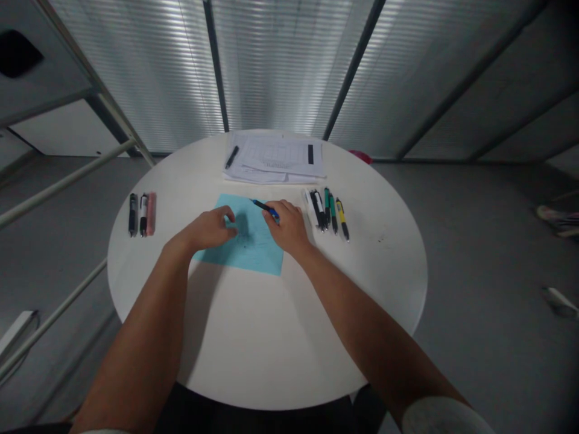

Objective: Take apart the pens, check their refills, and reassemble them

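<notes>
My right hand [286, 228] grips a blue and black pen [266, 208], its tip hidden under my fingers, over a light blue sheet of paper [256, 253]. The sheet lies flat on a round white table [357, 283]. My left hand [208, 229] rests on the sheet's left part with its fingers curled, holding nothing. Both hands touch the sheet or hover just above it; I cannot tell which for the right hand.
Several pens [328, 212] lie side by side right of the sheet. Two black pens [137, 214] and a pink marker [151, 214] lie at the left. Printed papers [275, 158] with a black pen [232, 157] lie at the far edge. Metal rails [67, 178] stand left.
</notes>
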The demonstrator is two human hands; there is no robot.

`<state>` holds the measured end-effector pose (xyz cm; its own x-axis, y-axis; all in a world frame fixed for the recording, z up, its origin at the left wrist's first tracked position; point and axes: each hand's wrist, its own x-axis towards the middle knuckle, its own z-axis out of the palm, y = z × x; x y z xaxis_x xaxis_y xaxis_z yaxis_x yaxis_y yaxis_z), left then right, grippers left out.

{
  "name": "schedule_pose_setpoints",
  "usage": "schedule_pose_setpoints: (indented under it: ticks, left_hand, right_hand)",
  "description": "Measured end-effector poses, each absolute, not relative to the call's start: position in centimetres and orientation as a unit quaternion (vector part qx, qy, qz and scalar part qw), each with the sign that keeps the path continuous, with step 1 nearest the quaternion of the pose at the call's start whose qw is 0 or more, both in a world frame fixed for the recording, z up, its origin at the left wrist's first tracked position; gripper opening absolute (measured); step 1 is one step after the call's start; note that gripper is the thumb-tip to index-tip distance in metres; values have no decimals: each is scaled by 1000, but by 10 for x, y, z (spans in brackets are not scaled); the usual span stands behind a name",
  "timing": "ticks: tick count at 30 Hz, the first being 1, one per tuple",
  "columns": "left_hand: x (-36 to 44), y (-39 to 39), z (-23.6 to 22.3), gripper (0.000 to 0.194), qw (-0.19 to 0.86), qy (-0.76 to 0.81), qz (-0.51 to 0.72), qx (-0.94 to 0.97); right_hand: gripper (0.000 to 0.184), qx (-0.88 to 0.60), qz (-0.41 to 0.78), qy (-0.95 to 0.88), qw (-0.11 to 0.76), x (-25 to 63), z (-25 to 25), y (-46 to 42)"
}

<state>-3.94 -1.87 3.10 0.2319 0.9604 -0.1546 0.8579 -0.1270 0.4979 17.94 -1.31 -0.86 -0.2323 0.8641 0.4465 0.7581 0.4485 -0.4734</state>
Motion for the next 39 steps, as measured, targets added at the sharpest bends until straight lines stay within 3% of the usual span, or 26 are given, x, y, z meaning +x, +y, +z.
schedule_pose_setpoints:
  ticks: [15, 24, 35, 39]
  left_hand:
    - [-50, -27, 44, 35, 270, 608, 8, 747]
    - [-44, -21, 31, 18, 269, 559, 60, 782]
    - [-30, -17, 21, 16, 243, 522, 246, 780]
    - [-22, -10, 13, 23, 352, 499, 380, 695]
  right_hand:
    - [21, -517, 77, -785, 333, 179, -11, -11]
    - [21, -515, 80, -790, 322, 179, -9, -14]
    - [22, -513, 82, -792, 320, 178, -9, -13]
    - [22, -512, 83, -793, 320, 179, -8, -14]
